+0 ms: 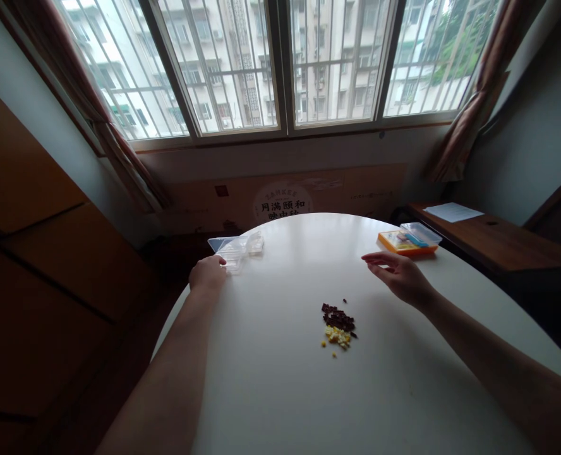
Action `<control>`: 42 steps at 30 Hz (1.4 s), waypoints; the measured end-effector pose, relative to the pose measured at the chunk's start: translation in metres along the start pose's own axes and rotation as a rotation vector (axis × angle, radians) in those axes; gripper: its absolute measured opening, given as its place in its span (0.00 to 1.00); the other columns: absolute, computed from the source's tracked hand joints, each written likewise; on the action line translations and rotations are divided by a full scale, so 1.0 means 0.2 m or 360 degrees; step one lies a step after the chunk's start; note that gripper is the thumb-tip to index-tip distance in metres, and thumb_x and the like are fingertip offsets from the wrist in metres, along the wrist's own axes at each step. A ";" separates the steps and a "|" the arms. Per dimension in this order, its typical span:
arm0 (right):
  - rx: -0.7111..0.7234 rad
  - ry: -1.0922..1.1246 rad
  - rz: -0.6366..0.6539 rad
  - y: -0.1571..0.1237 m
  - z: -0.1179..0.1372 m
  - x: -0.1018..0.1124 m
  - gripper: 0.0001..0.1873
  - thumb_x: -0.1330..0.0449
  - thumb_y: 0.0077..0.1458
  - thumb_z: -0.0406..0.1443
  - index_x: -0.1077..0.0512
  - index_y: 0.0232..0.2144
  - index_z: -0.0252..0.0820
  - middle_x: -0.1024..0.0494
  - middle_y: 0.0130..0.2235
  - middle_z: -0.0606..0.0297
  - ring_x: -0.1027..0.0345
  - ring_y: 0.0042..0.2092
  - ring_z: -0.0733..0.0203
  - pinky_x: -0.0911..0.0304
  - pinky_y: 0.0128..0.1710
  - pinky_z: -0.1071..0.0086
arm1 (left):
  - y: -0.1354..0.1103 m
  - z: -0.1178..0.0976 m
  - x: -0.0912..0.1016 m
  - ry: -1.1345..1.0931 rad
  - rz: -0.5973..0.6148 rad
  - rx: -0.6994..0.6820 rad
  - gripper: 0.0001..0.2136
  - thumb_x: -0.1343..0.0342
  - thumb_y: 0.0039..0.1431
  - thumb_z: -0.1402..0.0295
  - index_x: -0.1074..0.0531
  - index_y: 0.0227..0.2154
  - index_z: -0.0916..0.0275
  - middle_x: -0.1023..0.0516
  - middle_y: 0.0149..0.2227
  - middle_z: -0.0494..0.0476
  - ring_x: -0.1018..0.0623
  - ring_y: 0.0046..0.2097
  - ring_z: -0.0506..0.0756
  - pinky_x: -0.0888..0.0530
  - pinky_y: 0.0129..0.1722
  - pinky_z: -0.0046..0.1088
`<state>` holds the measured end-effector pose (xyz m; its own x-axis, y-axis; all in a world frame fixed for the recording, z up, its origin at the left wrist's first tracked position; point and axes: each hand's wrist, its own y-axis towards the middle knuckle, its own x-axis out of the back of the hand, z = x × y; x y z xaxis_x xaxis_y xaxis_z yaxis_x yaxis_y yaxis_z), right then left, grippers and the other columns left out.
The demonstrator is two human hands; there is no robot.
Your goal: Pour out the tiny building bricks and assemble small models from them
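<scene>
On the round white table my left hand is closed on the near edge of a clear plastic box at the table's far left rim. My right hand hovers above the table with fingers stretched toward the left and holds nothing. Between my arms lies a small heap of dark red beads touching a heap of yellow beads. A few stray beads lie around them.
An orange box with a clear lid sits at the table's far right edge. A dark wooden bench with a white sheet of paper stands to the right. Wooden cabinets are on the left, a barred window ahead.
</scene>
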<state>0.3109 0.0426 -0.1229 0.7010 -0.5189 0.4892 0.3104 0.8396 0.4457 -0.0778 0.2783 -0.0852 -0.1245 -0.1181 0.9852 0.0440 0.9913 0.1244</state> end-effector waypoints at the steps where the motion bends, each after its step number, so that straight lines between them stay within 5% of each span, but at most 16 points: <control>1: 0.0019 -0.0044 -0.0047 0.02 -0.01 0.02 0.14 0.40 0.56 0.42 0.22 0.43 0.44 0.20 0.44 0.60 0.24 0.43 0.55 0.25 0.40 0.63 | 0.00 0.00 0.00 -0.0009 -0.0024 -0.0012 0.12 0.43 0.56 0.67 0.22 0.44 0.55 0.20 0.47 0.60 0.21 0.47 0.63 0.26 0.42 0.34; 11: -0.0127 -0.0673 -0.0803 0.10 -0.36 0.44 0.23 0.46 0.57 0.38 0.28 0.54 0.37 0.27 0.54 0.51 0.34 0.56 0.48 0.38 0.57 0.52 | -0.02 -0.06 0.00 -0.0002 -0.0225 -0.0129 0.13 0.44 0.55 0.68 0.22 0.42 0.59 0.23 0.47 0.69 0.21 0.42 0.70 0.25 0.37 0.44; 17: -0.0366 -0.0948 -0.0722 0.07 -0.54 0.38 0.32 0.43 0.55 0.42 0.36 0.62 0.44 0.40 0.63 0.48 0.45 0.63 0.38 0.44 0.59 0.42 | -0.18 -0.24 0.02 0.0003 -0.0479 -0.0427 0.14 0.54 0.63 0.66 0.27 0.45 0.61 0.24 0.48 0.64 0.22 0.43 0.66 0.27 0.38 0.39; 25: -0.0557 -0.1103 -0.0600 0.08 -0.62 0.33 0.33 0.47 0.59 0.47 0.41 0.65 0.49 0.46 0.67 0.50 0.54 0.67 0.35 0.49 0.59 0.37 | -0.27 -0.45 -0.18 0.0035 -0.0234 -0.0986 0.13 0.54 0.64 0.62 0.25 0.36 0.59 0.20 0.33 0.56 0.21 0.36 0.58 0.31 0.35 0.29; 36: -0.0568 -0.1089 -0.0750 0.14 -0.65 0.35 0.33 0.47 0.59 0.48 0.40 0.63 0.45 0.42 0.65 0.48 0.48 0.64 0.39 0.46 0.58 0.42 | -0.26 -0.46 -0.17 0.0097 -0.0037 -0.0880 0.18 0.55 0.63 0.56 0.24 0.27 0.58 0.19 0.35 0.60 0.21 0.39 0.60 0.32 0.34 0.31; 42: -0.0603 -0.1100 -0.0793 0.19 -0.64 0.35 0.34 0.44 0.57 0.51 0.38 0.62 0.45 0.36 0.61 0.48 0.45 0.62 0.39 0.48 0.56 0.40 | -0.25 -0.54 -0.19 0.0116 0.0016 -0.0649 0.20 0.57 0.62 0.58 0.21 0.32 0.60 0.18 0.38 0.65 0.21 0.41 0.63 0.30 0.35 0.33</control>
<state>0.4538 0.0600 -0.1680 -0.0696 -0.7115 0.6992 0.7466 0.4278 0.5096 0.0322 0.2270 -0.1163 -0.0521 -0.1273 0.9905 0.4360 0.8894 0.1372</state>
